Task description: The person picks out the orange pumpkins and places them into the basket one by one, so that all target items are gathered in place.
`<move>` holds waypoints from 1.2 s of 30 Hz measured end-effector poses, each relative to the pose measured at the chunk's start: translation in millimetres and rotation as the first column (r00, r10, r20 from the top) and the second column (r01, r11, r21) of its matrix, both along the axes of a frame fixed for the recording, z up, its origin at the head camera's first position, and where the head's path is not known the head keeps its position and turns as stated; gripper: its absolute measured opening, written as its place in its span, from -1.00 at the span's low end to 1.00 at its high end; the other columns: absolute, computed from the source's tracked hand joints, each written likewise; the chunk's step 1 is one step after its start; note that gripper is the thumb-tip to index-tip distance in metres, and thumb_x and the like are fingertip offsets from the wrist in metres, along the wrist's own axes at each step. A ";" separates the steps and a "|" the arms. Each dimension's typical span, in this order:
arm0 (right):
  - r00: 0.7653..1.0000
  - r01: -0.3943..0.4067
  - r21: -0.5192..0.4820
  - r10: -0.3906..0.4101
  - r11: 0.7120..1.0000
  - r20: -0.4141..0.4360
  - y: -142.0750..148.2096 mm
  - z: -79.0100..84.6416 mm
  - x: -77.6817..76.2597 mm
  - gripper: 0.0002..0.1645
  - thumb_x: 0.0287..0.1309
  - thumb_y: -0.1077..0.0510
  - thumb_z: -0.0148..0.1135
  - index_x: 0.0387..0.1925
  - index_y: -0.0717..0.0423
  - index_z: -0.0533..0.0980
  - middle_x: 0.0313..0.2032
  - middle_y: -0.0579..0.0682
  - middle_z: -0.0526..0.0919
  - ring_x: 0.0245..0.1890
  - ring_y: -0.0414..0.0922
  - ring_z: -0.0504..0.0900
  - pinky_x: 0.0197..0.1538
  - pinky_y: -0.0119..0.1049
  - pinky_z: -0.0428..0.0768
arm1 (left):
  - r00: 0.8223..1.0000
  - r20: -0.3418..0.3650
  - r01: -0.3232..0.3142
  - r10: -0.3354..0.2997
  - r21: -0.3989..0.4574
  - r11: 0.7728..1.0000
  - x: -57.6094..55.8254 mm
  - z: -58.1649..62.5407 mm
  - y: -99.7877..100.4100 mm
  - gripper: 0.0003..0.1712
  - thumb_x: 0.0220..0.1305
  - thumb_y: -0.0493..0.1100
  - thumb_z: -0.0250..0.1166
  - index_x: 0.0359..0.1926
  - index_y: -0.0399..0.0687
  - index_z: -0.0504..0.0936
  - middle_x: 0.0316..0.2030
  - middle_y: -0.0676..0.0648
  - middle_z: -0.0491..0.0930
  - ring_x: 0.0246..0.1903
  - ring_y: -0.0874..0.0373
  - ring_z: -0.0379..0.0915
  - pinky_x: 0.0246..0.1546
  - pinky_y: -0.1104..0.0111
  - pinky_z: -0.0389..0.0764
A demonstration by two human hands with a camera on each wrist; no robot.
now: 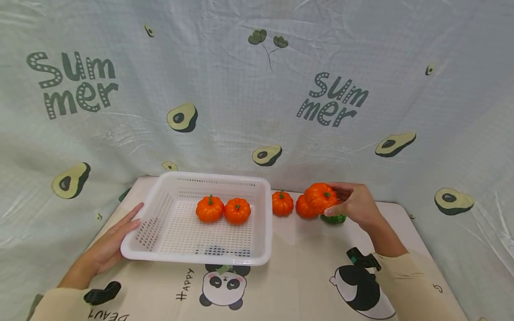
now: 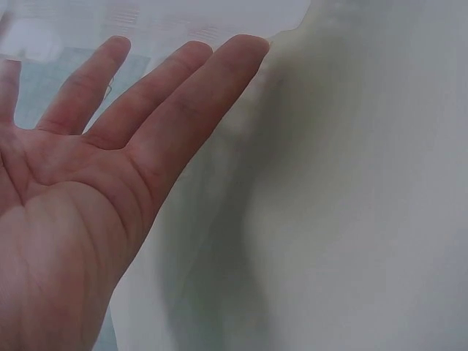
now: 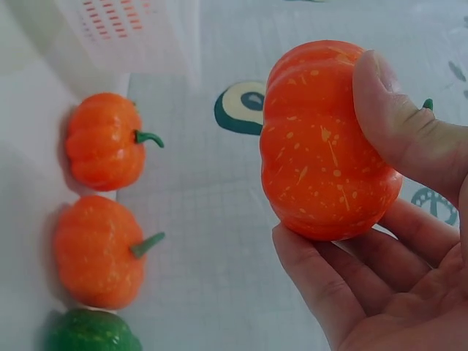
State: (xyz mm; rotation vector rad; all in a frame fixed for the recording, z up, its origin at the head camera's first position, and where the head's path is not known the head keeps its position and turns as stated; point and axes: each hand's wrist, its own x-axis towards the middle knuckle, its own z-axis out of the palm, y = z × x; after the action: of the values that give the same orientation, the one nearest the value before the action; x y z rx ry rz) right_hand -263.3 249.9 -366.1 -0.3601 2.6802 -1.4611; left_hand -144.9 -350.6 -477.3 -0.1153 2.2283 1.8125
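Observation:
My right hand [image 1: 357,206] grips a small orange pumpkin [image 1: 320,197] between thumb and fingers, raised over the table's right part. In the right wrist view this pumpkin [image 3: 325,146] shows pale yellow speckles and the tip of a green stem. Behind and below it sit another orange pumpkin [image 1: 304,207] and a green gourd-like piece [image 1: 334,219], partly covered. My left hand [image 1: 110,244] lies along the left side of a white plastic basket [image 1: 196,257], fingers straight and fingertips at its rim. Inside the basket rest two orange pumpkins [image 1: 210,209] side by side.
One more orange pumpkin [image 1: 283,203] stands just right of the basket, near the back edge. The table cover [image 1: 297,276] carries panda prints and lettering. A pale curtain [image 1: 225,89] with avocado prints hangs close behind and at both sides.

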 end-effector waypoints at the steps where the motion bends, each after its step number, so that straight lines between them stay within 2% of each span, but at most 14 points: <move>1: 1.000 0.000 0.007 0.000 1.000 0.006 -1.7 -0.2 -0.3 -0.13 -0.13 0.34 0.67 0.30 0.34 0.54 0.27 0.32 0.63 0.22 0.24 0.66 0.09 -0.45 0.69 | 1.000 0.000 0.001 -0.001 0.001 1.000 0.0 0.0 0.0 -0.25 0.65 0.25 -0.14 0.62 0.70 -0.35 0.68 -0.30 -0.29 0.14 0.48 0.37 0.17 0.05 0.70; 5: 1.000 -0.003 0.032 0.003 0.999 0.017 -8.7 1.6 -0.9 -0.11 -0.13 0.28 0.69 0.31 0.32 0.54 0.28 0.30 0.63 0.24 0.24 0.65 0.14 -0.38 0.70 | 1.000 -0.004 0.003 -0.003 0.000 1.000 -0.3 0.0 -0.2 -0.25 0.65 0.25 -0.14 0.62 0.70 -0.35 0.68 -0.30 -0.28 0.20 0.39 0.37 0.18 0.02 0.69; 11: 0.999 -0.033 0.006 0.032 0.999 0.027 -20.6 5.5 -1.3 -0.09 -0.13 0.30 0.68 0.32 0.33 0.52 0.27 0.31 0.63 0.24 0.24 0.65 0.22 -0.15 0.69 | 1.000 -0.005 -0.001 0.001 -0.011 1.000 0.1 0.3 0.0 -0.25 0.65 0.25 -0.14 0.62 0.70 -0.35 0.67 -0.31 -0.26 0.30 0.16 0.32 0.19 0.00 0.68; 18: 0.997 -0.057 0.004 0.057 0.998 0.057 -33.1 4.7 -3.1 -0.10 -0.15 0.28 0.69 0.30 0.31 0.54 0.27 0.29 0.65 0.24 0.21 0.66 0.26 -0.04 0.67 | 1.000 0.015 0.001 -0.001 0.000 1.000 0.1 1.4 0.6 -0.25 0.65 0.25 -0.14 0.61 0.72 -0.36 0.68 -0.30 -0.30 0.26 0.28 0.34 0.15 0.15 0.70; 26: 0.993 -0.104 -0.005 0.104 0.995 0.052 -46.1 1.6 -4.3 -0.09 -0.19 0.27 0.72 0.28 0.34 0.55 0.21 0.30 0.68 0.18 0.19 0.71 0.22 -0.03 0.70 | 1.000 0.017 0.000 -0.001 0.004 1.000 -0.6 2.3 0.5 -0.24 0.65 0.25 -0.14 0.62 0.69 -0.37 0.67 -0.32 -0.30 0.27 0.20 0.33 0.16 0.10 0.70; 33: 0.990 -0.140 -0.012 0.141 0.990 0.032 -57.8 -0.7 -5.4 -0.09 -0.24 0.26 0.74 0.25 0.31 0.59 0.16 0.27 0.72 0.11 0.13 0.74 0.21 -0.03 0.71 | 1.000 0.021 -0.003 0.003 0.007 1.000 -0.5 2.0 -0.1 -0.25 0.65 0.25 -0.14 0.61 0.71 -0.36 0.67 -0.33 -0.30 0.20 0.34 0.36 0.14 0.16 0.69; 36: 0.989 -0.148 -0.007 0.148 0.989 0.031 -62.5 -1.9 -6.7 -0.09 -0.26 0.26 0.75 0.25 0.30 0.60 0.16 0.25 0.73 0.11 0.12 0.75 0.22 -0.02 0.70 | 1.000 0.024 -0.004 0.004 0.002 1.000 -0.2 1.7 -0.3 -0.25 0.65 0.25 -0.14 0.61 0.71 -0.36 0.68 -0.32 -0.31 0.23 0.32 0.34 0.16 0.13 0.69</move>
State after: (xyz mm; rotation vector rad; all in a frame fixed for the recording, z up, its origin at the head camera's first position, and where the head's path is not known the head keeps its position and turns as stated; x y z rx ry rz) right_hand -270.0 187.3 -368.0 -0.5196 2.5648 -1.4190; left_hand -145.2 -350.9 -475.6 -0.1405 2.2114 1.8064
